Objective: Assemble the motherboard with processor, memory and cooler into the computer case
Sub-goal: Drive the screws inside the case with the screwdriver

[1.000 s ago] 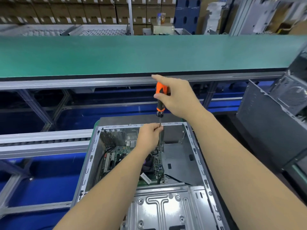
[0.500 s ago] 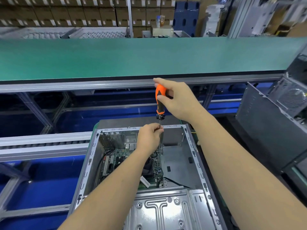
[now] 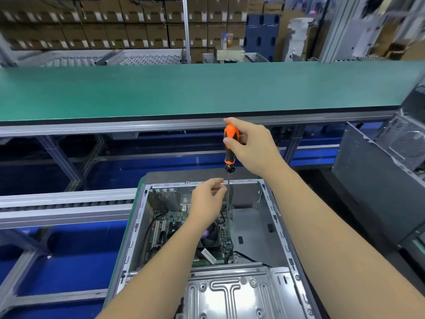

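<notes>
An open grey computer case point(image 3: 271, 217) lies on its side below me, with the green motherboard point(image 3: 174, 224) inside it. The black cooler point(image 3: 210, 238) sits on the board, partly hidden by my left arm. My right hand point(image 3: 253, 146) grips the orange and black handle of a screwdriver point(image 3: 230, 146), held upright with its shaft reaching down to the board's far right corner. My left hand point(image 3: 208, 201) hovers just left of the shaft, its fingers slightly apart and off the shaft.
A long green workbench point(image 3: 207, 88) runs across beyond the case. A roller conveyor point(image 3: 64, 203) lies to the left. Another grey case point(image 3: 379, 180) stands at the right. The drive cage plate point(image 3: 230, 293) covers the near end of the case. Stacked cartons fill the background.
My left hand has let go of the screwdriver shaft and opened a little, drifting left. My right hand still holds the handle upright over the same corner.
</notes>
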